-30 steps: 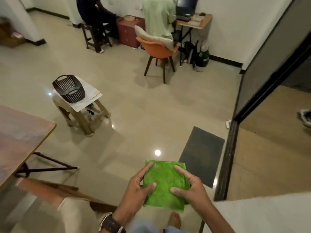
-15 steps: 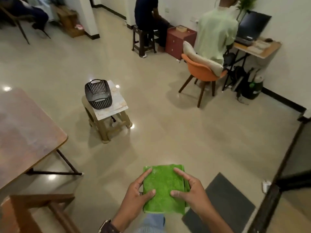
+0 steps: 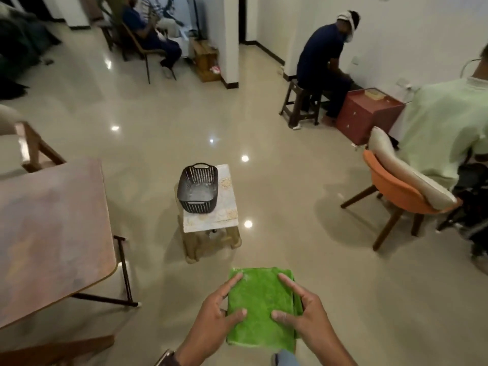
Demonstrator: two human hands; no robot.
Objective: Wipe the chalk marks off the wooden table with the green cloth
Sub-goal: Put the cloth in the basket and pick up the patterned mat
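A folded green cloth [image 3: 260,307] is held flat in front of me, low in the view and above the floor. My left hand [image 3: 211,320] grips its left edge, thumb on top. My right hand [image 3: 306,317] grips its right edge the same way. The wooden table [image 3: 50,233] stands at the left, its top blotchy and blurred; I cannot make out chalk marks on it. The cloth is well to the right of the table and apart from it.
A small stool [image 3: 211,228] with a dark plastic basket [image 3: 198,191] stands straight ahead. An orange chair [image 3: 404,191] with a seated person is at the right. Other people sit further back. A wooden chair [image 3: 31,146] is behind the table.
The view has swung left: the dark mat and doorway have left the frame, and the table and stool now sit more central. Both hands keep the same hold on the cloth.
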